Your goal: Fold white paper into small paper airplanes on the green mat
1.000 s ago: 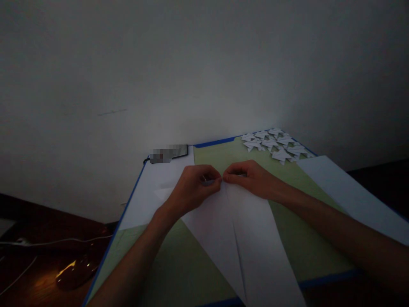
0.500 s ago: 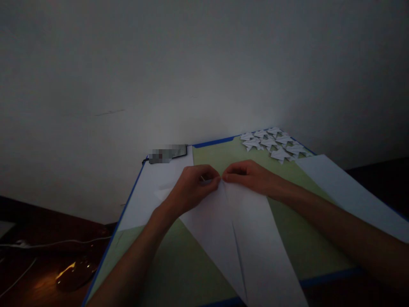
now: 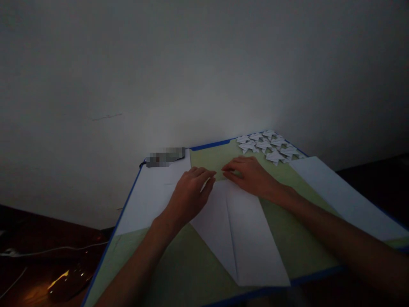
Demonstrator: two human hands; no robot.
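A creased sheet of white paper lies on the green tabletop in front of me. One fold line runs down its length, and its left side slants in to a corner near the front edge. My left hand is over the sheet's upper left part, thumb and index finger slightly apart with nothing visible between them. Just beyond the upper edge is my right hand, its fingers loosely parted and pointing left. A small gap separates the two hands' fingertips. The wrist and forearm of my left arm cover part of the paper's left side.
Several small folded white paper shapes sit at the back right. Another white sheet lies along the right edge, and more white paper at the left. A dark, blurred-out object rests at the back left, against the wall.
Both hands have come off their pinch at the paper's top and moved slightly apart. The sheet now lies flatter, with its lower end at the table's front edge.
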